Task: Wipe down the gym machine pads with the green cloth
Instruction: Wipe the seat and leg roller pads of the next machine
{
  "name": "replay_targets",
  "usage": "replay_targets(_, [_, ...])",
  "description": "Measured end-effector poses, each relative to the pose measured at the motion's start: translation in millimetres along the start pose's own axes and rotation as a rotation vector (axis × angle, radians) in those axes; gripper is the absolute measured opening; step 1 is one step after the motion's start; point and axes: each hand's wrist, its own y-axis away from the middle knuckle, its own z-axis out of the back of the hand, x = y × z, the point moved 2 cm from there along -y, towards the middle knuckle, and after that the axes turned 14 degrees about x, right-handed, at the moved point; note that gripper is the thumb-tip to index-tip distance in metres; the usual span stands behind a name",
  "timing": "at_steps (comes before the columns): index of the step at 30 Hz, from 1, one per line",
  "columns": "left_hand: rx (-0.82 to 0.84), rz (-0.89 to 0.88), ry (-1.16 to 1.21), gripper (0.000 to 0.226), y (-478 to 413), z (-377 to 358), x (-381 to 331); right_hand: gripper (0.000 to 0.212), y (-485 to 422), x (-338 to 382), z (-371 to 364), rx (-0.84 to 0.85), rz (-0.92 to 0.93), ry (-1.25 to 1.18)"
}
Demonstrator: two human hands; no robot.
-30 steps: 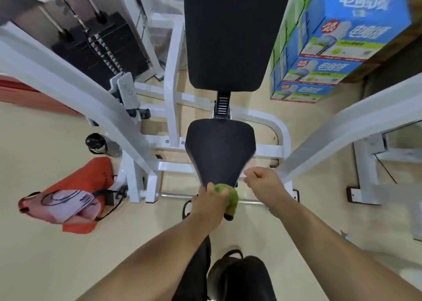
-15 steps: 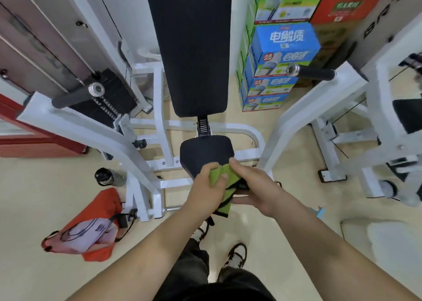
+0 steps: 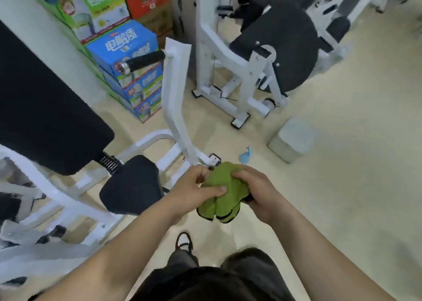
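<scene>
Green cloth: the green cloth (image 3: 225,191) was bunched in mid-air between both hands. It was off the machine, just right of the seat's front edge, with its black-trimmed corners hanging down.
Left hand: the left hand (image 3: 194,191) pinched the cloth, thumb laid across its front and fingers curled behind the upper edge.
Right hand: the right hand (image 3: 255,191) gripped the other side, fingers wrapped over the top of the bundle.
What changed: a second earlier the cloth sat at the nose of the seat pad (image 3: 132,184) in the left hand alone. Then the right hand joined, and now the cloth had lifted clear and the view had swung right.
Meaning: the seat looked finished. This read as a regather or refold before another pad, perhaps the back pad (image 3: 45,109) or the neighbouring machine (image 3: 285,47).
Count: one cloth, two hands, two black pads on this machine and one grip handle (image 3: 143,61) in view.
Around: stacked blue cartons (image 3: 123,47), number unclear in the blur. One pale-blue object (image 3: 245,156) and one grey bin (image 3: 292,138) stood on the floor, and one shoe (image 3: 183,241) showed below.
</scene>
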Motion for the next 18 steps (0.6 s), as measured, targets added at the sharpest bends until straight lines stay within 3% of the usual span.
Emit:
replay_targets(6, [0.241,-0.018,-0.181,0.047,-63,-148,-50,0.014,100,-25,131,-0.355,0.176,-0.121])
replay_targets(10, [0.449,0.099,-0.152,0.061,-94,-266,-66,0.018,177,-61,217,-0.562,0.250,-0.264])
replay_targets(14, [0.769,0.229,-0.250,0.038,-109,-398,-66,0.030,257,-105,297,-0.719,0.320,-0.522])
replay_targets(18, [0.809,0.192,-0.427,0.023,-124,-497,-59,0.022,320,-147,350,-0.821,0.347,-0.708])
